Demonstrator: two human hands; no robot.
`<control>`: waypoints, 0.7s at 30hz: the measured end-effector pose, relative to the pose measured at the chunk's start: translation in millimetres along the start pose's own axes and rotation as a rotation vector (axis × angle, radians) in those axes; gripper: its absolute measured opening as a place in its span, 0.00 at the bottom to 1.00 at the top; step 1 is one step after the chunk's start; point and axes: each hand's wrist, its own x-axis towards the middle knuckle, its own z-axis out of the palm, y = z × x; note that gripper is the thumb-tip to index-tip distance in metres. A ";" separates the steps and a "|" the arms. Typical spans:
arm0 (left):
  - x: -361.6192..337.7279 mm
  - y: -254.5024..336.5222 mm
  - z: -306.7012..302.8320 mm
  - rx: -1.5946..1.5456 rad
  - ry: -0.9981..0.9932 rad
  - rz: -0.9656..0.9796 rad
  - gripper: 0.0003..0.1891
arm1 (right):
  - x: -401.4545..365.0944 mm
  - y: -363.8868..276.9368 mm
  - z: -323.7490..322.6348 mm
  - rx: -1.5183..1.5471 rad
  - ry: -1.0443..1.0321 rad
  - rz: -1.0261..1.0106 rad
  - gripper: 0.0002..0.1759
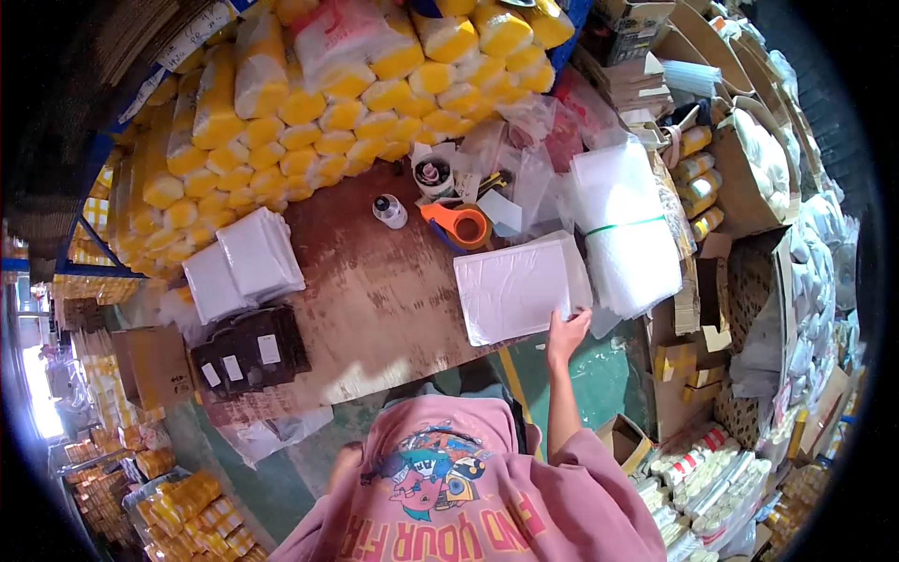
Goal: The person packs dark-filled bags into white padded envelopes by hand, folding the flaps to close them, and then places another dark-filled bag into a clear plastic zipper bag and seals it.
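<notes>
My right hand (568,333) is at the near right corner of a flat white plastic packet (513,292) on the worktable. Its thumb lies on the packet and its fingers close around the corner. Clear film sticks out along the packet's right side. A thick bundle of clear plastic bags (629,258), tied with a green band, lies just to the right. Beyond the packet is an orange tape dispenser (461,228). Only a bit of bare skin shows beside the left of my pink shirt (440,468); my left hand is out of sight.
Yellow-ended plastic-wrapped rolls (375,98) are piled behind the brown worktable (375,290). White packets (245,265) and dark labelled packets (251,351) lie at its left. A bottle (390,212) and a white tub (434,175) stand towards the back. Cardboard boxes (749,169) crowd the right side.
</notes>
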 end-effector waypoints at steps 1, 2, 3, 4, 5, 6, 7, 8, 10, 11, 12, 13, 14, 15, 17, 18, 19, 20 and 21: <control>24.2 -20.7 9.0 0.315 0.064 0.190 0.16 | 7.0 -10.3 -5.9 -0.016 0.005 -0.034 0.30; 45.3 -24.2 13.5 0.298 0.009 0.232 0.15 | 13.2 -18.2 -9.5 -0.032 0.006 -0.072 0.31; 63.5 -22.2 16.1 0.272 -0.034 0.272 0.14 | 18.5 -19.3 -10.9 -0.047 -0.052 -0.066 0.34; 77.5 -19.6 15.4 0.237 -0.058 0.308 0.13 | 27.2 -0.2 -6.5 -0.145 -0.109 -0.126 0.35; 87.4 -15.8 17.8 0.295 0.051 0.388 0.13 | 38.0 24.2 -2.5 -0.241 -0.185 -0.234 0.34; 95.3 -10.0 23.4 0.357 0.171 0.455 0.12 | 40.6 25.7 -2.7 -0.179 -0.284 -0.139 0.32; 102.2 -4.3 24.8 0.239 0.162 0.375 0.14 | 40.1 32.9 2.3 -0.196 -0.258 -0.170 0.32; 106.1 3.0 23.4 0.122 0.148 0.307 0.15 | 40.1 38.8 1.9 -0.283 -0.254 -0.272 0.32; 105.6 16.1 15.7 0.115 0.115 0.254 0.13 | 29.6 34.9 -3.4 -0.168 -0.180 -0.331 0.37; 105.9 17.4 11.2 0.098 0.101 0.223 0.13 | 25.1 24.1 -11.8 -0.280 -0.122 -0.391 0.40; 112.4 14.9 9.7 0.049 0.093 0.185 0.12 | 21.4 18.1 -17.1 -0.402 -0.066 -0.357 0.44; 124.0 10.1 10.3 0.006 0.076 0.150 0.12 | 18.1 3.3 -21.6 -0.455 -0.104 -0.227 0.44; 134.8 -5.3 5.1 0.329 0.119 0.452 0.12 | 16.4 -4.2 -28.5 -0.510 -0.136 -0.090 0.45; 149.7 -30.3 -1.3 0.649 0.147 0.757 0.13 | 23.5 13.2 -24.9 -0.422 -0.170 -0.098 0.44; 180.5 -73.5 10.7 0.759 0.235 0.779 0.14 | 33.6 34.0 -21.3 -0.344 -0.158 -0.187 0.42; 167.5 -49.2 12.1 0.955 0.080 0.362 0.16 | 37.2 38.1 -20.4 -0.317 -0.121 -0.260 0.37; 165.4 -48.9 10.5 1.004 0.018 0.432 0.19 | 41.5 42.7 -18.5 -0.322 -0.092 -0.252 0.31; 182.4 -69.2 21.2 0.855 0.014 0.267 0.21 | 48.6 48.0 -16.6 -0.322 -0.065 -0.245 0.26; 165.4 -52.4 22.4 0.910 -0.002 0.279 0.22 | 57.0 52.8 -16.1 -0.242 -0.119 -0.179 0.22</control>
